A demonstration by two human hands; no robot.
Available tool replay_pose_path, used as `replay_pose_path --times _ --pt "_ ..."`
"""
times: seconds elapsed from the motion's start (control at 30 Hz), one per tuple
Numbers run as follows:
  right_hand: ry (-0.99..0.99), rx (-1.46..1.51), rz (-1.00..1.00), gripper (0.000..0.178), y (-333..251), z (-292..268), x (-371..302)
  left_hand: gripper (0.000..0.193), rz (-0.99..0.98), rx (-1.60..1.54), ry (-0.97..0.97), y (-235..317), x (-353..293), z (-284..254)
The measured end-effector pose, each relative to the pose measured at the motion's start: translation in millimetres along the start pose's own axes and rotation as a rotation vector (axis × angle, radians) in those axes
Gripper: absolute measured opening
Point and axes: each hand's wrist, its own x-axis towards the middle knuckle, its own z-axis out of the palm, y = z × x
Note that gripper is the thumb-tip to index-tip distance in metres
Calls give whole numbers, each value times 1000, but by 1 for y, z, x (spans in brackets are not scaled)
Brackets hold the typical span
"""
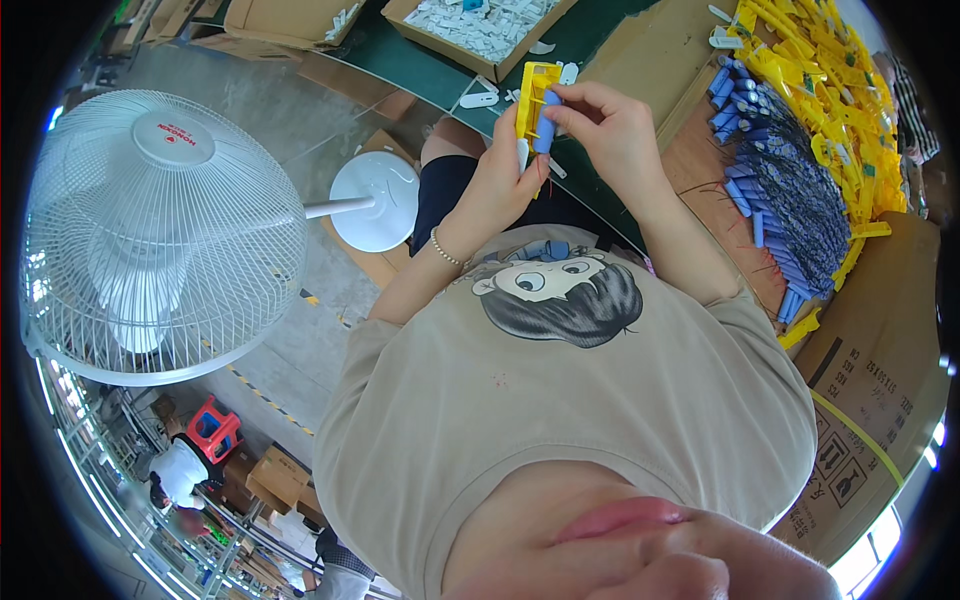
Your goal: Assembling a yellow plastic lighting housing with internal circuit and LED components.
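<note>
My left hand [507,172] is closed around the lower end of a yellow plastic housing [531,88], held upright over the table's near edge. Against the housing's right side stands a blue cylindrical battery cell [546,128]. My right hand [608,125] pinches the cell's upper end between thumb and fingers. Whether the cell is fully seated in the housing cannot be made out. A thin red wire hangs below it by my left fingers. Small white plastic pieces [480,100] lie on the green table around the housing.
An open carton [492,68] of small white parts stands at the far side. To the right are many blue cells [775,225] with dark wires and a heap of yellow housings [815,75]. A large carton [875,370] stands at lower right, a white fan [165,240] at left.
</note>
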Motion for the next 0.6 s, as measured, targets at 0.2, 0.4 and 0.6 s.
replay_pose_path --times 0.2,0.4,0.6 --pt "8 -183 -64 37 3 6 6 54 44 -32 -27 1 -2 -4" --pt "-109 476 92 57 9 19 15 50 67 -231 -72 4 -9 -14" --pt "-298 182 -4 51 -1 36 43 31 -53 -559 90 -6 -22 -26"
